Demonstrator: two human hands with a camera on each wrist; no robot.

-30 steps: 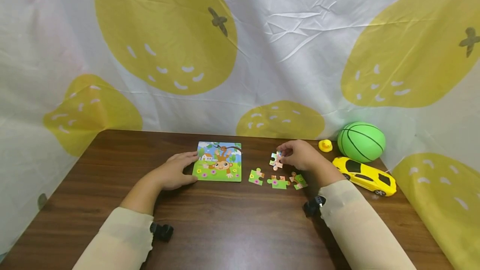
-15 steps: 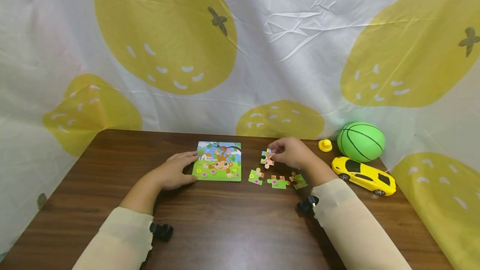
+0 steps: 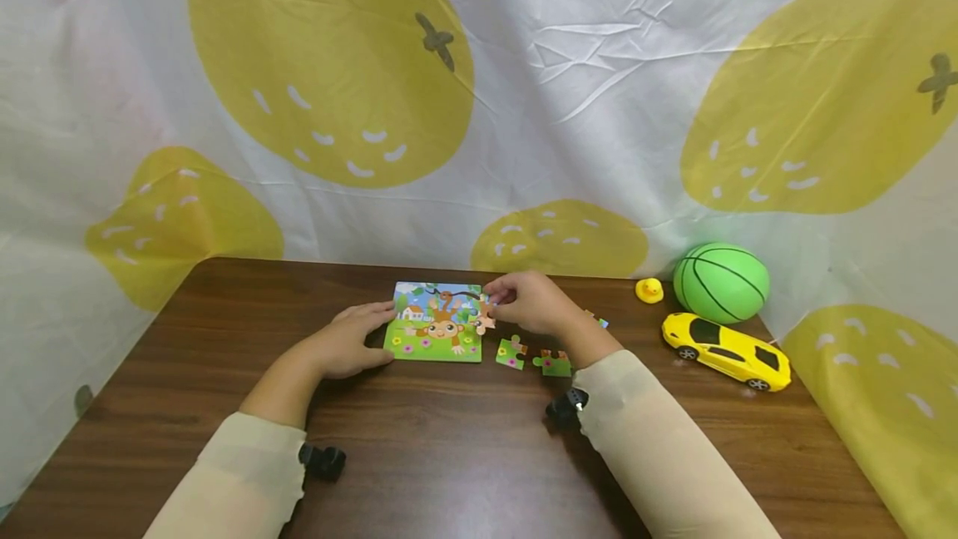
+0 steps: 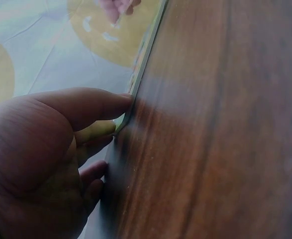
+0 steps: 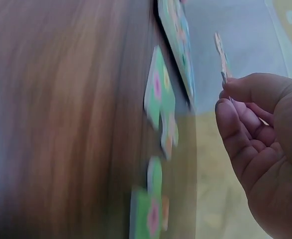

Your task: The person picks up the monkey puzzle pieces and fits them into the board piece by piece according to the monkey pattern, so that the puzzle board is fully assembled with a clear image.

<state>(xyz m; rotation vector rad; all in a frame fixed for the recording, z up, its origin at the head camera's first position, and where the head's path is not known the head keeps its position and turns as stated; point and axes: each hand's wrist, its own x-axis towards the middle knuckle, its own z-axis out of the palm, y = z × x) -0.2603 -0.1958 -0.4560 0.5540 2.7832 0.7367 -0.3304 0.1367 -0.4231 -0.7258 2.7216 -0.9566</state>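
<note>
My right hand (image 3: 527, 302) pinches a jigsaw piece (image 3: 482, 321) with brown, white and blue print at the right edge of a puzzle board (image 3: 430, 335). In the right wrist view that jigsaw piece (image 5: 221, 52) stands edge-on between thumb and fingers, raised off the table. The board carries a monkey, a house and flowers. My left hand (image 3: 348, 343) touches the board's left side with nearly straight fingers, the thumb at the near corner. Two loose pieces lie right of the board: a green one (image 3: 511, 353) and another green one (image 3: 554, 363).
Part of another piece (image 3: 601, 321) shows beyond the right forearm, which hides some of the table. A yellow duck (image 3: 649, 291), a green ball (image 3: 721, 283) and a yellow toy car (image 3: 726, 352) stand at the right. A lemon-print cloth (image 3: 516, 148) hangs behind the brown table (image 3: 449, 456).
My right hand has moved left with the pinched piece, from above the loose pieces to the board's right edge. The left hand and board have stayed still.
</note>
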